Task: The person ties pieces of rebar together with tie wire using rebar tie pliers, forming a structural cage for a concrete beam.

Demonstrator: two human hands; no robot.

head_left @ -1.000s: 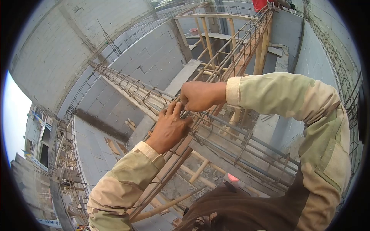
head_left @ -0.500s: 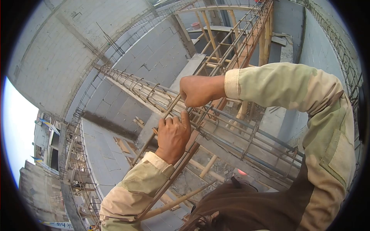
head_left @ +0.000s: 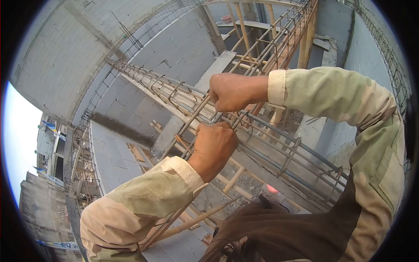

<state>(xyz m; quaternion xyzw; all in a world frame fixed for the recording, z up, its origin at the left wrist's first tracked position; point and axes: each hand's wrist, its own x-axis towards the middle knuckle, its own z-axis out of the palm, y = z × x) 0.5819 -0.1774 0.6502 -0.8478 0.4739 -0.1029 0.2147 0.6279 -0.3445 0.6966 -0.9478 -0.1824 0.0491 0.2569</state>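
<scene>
My right hand [head_left: 235, 91] is closed in a fist at the crossing of several steel rebar cages, its knuckles beside a long bar. Just below it, my left hand [head_left: 214, 146] is curled shut against the bars at the same crossing. Whatever lies inside either fist is hidden by the fingers. A rebar cage [head_left: 290, 155] with square stirrups runs from the hands toward the lower right. Another rebar cage [head_left: 163, 87] stretches to the upper left, and a third cage [head_left: 274, 48] rises to the upper right.
Grey block walls [head_left: 174, 48] stand behind the cages. Wooden props [head_left: 242, 28] and a diagonal pole [head_left: 198, 222] support the work. Rubble lies on the ground below, near a pink round object [head_left: 272, 188]. A reddish bucket [head_left: 226, 19] sits at the far top.
My left hand has moved right and up, and its fingers, partly extended before, are now curled in. My right hand stays in a fist, shifted slightly right in view.
</scene>
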